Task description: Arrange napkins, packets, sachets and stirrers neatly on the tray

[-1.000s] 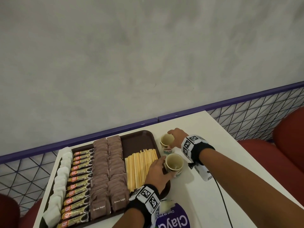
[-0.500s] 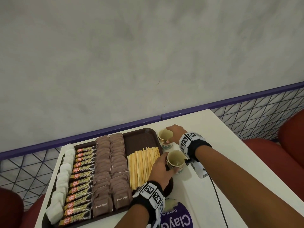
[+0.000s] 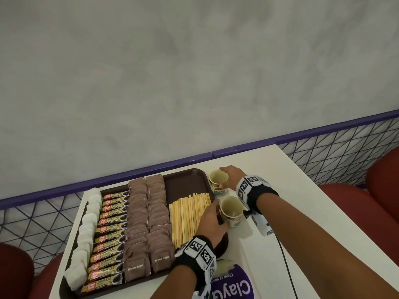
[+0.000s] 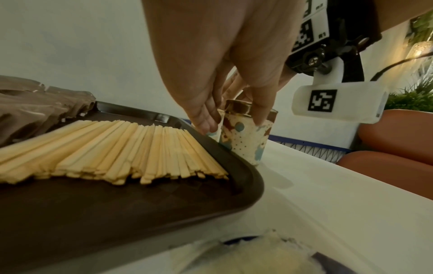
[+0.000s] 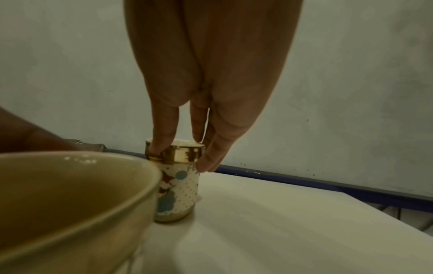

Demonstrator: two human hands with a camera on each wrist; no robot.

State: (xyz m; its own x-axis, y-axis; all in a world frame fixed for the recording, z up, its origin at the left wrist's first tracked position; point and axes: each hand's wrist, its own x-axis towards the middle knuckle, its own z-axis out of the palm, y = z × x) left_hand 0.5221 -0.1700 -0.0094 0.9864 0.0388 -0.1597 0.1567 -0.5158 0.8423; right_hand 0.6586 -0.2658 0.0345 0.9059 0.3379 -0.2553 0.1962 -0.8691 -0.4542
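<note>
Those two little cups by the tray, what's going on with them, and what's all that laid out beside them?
A person stands at a white table. The left hand grips the nearer cup, and the right hand holds the farther cup by its rim. Both cups stand on the table beside the brown tray. The tray already holds rows of napkins, coffee packets, brown sugar sachets and wooden stirrers.

head: even, sharp | wrists: dim, greenish, edge-warped, foreground blurred
</note>
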